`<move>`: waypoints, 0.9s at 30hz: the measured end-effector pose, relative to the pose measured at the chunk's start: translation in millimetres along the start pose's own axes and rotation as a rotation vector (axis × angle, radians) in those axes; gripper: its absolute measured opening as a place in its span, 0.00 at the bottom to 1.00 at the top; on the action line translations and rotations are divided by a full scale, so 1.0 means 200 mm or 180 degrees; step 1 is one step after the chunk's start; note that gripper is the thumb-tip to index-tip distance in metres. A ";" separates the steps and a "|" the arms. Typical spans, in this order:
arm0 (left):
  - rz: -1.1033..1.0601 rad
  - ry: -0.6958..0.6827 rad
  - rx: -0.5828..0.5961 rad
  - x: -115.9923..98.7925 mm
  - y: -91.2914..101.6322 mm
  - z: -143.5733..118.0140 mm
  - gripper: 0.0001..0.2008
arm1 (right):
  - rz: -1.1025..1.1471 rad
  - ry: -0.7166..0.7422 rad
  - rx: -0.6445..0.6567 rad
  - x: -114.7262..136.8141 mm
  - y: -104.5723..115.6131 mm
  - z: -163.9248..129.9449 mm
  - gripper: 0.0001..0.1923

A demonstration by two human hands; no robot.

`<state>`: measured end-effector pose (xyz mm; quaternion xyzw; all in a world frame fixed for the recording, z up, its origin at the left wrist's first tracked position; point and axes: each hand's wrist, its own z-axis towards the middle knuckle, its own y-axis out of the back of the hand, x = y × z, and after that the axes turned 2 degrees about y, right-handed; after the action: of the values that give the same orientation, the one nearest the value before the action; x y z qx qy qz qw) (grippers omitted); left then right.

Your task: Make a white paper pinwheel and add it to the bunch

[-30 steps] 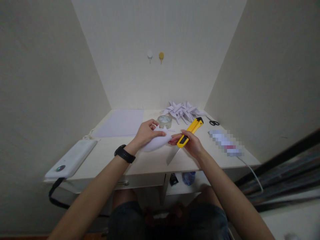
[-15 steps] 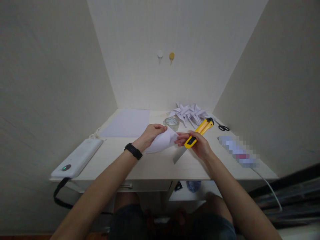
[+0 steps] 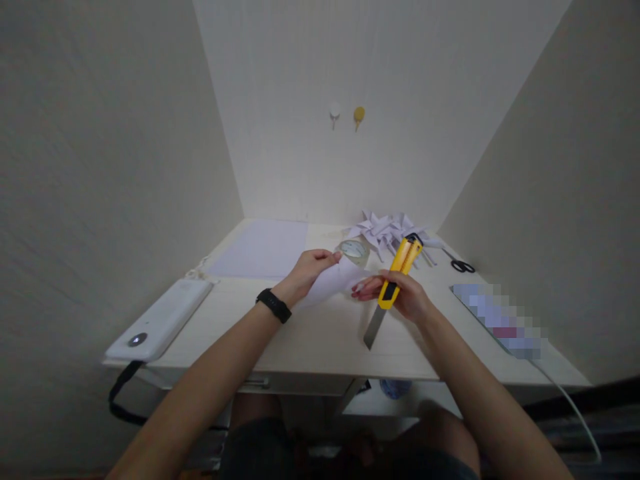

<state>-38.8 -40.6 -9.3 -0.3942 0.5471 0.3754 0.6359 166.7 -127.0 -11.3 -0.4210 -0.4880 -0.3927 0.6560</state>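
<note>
My left hand (image 3: pixel 309 271), with a black band on its wrist, pinches the top edge of a white sheet of paper (image 3: pixel 334 283) held just above the desk. My right hand (image 3: pixel 403 295) grips a yellow utility knife (image 3: pixel 395 275) with its long steel blade out and pointing down toward me. Its fingertips also touch the paper's right edge. A roll of clear tape (image 3: pixel 354 251) lies just behind the paper.
A white desk (image 3: pixel 320 330) fills a wall niche. On it are flat white sheets (image 3: pixel 265 248) at back left, several folded paper shapes (image 3: pixel 387 229) at the back, black scissors (image 3: pixel 461 265), a power strip (image 3: pixel 500 318) at right, and a white device (image 3: pixel 163 319) at left.
The paper has been drawn out flatter between my hands. My right hand has turned the knife more upright, blade pointing down. The view has shifted left.
</note>
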 end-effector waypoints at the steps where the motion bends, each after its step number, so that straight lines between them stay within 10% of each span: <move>1: -0.0074 0.0015 -0.0034 0.00 0.01 0.00 0.24 | -0.0047 0.0026 -0.0035 0.00 0.01 0.00 0.24; 11: -0.0559 0.0047 -0.0704 0.03 0.08 0.05 0.21 | -0.0249 0.0355 -0.0697 -0.02 0.06 -0.03 0.22; 19: -0.1015 0.1356 0.0611 -0.02 0.12 0.00 0.22 | -0.0119 0.0673 -0.1154 -0.02 0.03 -0.03 0.21; 27: -0.0857 0.0698 0.1149 0.04 0.04 -0.05 0.24 | 0.0047 0.0825 -0.1204 -0.01 0.02 -0.03 0.23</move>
<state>-48.8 -46.6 -18.4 -0.3819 0.6136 0.1385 0.6771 172.8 -131.9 -14.8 -0.4861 -0.3142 -0.5232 0.6255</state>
